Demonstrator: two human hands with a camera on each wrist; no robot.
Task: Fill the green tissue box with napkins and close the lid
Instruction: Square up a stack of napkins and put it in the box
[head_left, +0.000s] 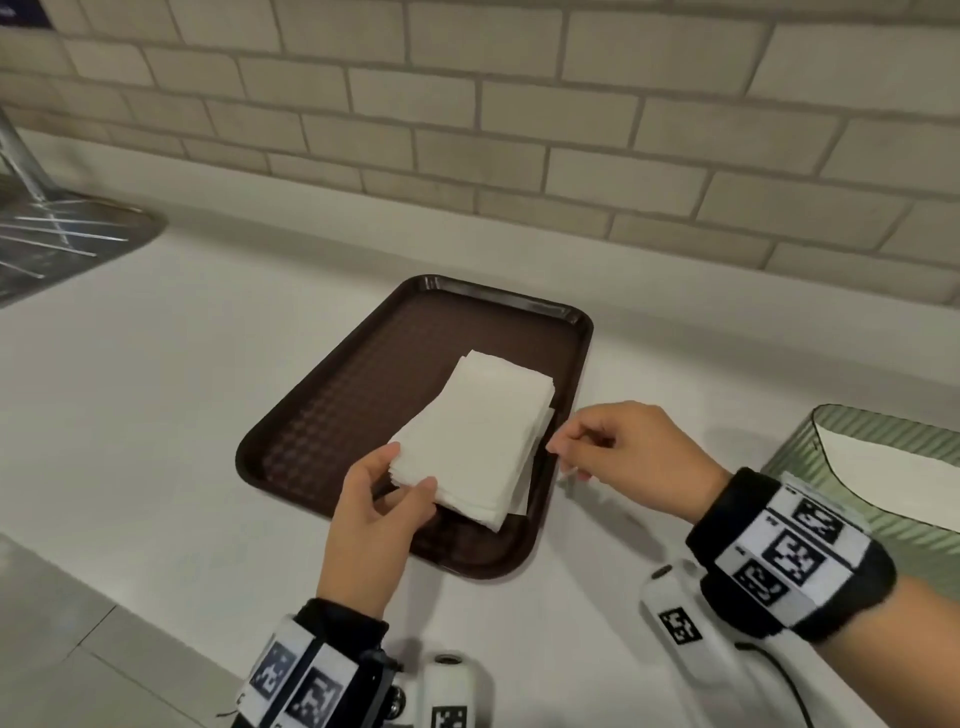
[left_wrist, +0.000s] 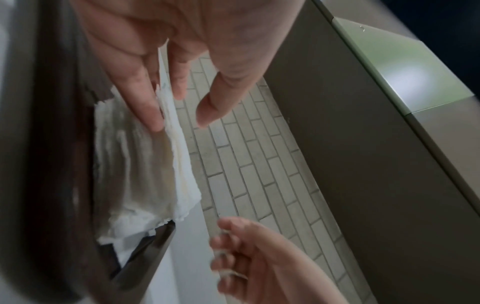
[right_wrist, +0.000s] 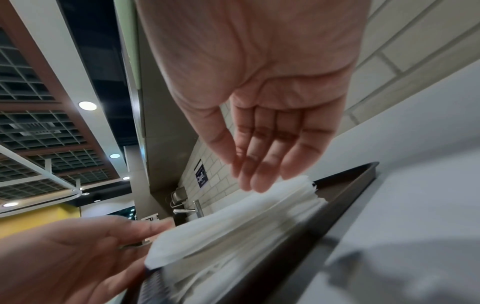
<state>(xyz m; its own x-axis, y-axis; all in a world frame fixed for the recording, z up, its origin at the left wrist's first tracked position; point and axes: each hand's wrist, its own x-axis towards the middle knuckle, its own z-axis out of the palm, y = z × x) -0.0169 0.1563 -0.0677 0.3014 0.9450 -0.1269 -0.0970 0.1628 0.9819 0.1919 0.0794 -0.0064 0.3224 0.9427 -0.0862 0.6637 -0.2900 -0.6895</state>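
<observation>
left hand (head_left: 371, 512) pinches near corner of napkin stack (head_left: 475, 441), thumb on top, fingers beneath; right hand (head_left: 631, 457) loosely curled, empty, just right of stack; stack on brown tray (head_left: 322, 415); green tissue box (head_left: 883, 457) far right, napkins inside, lid not visible; tiled wall (head_left: 519, 130) behind

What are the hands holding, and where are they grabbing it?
The left hand pinches the near left corner of the napkin stack on the brown tray, thumb on top. The right hand holds nothing; its fingers hover by the stack.
</observation>
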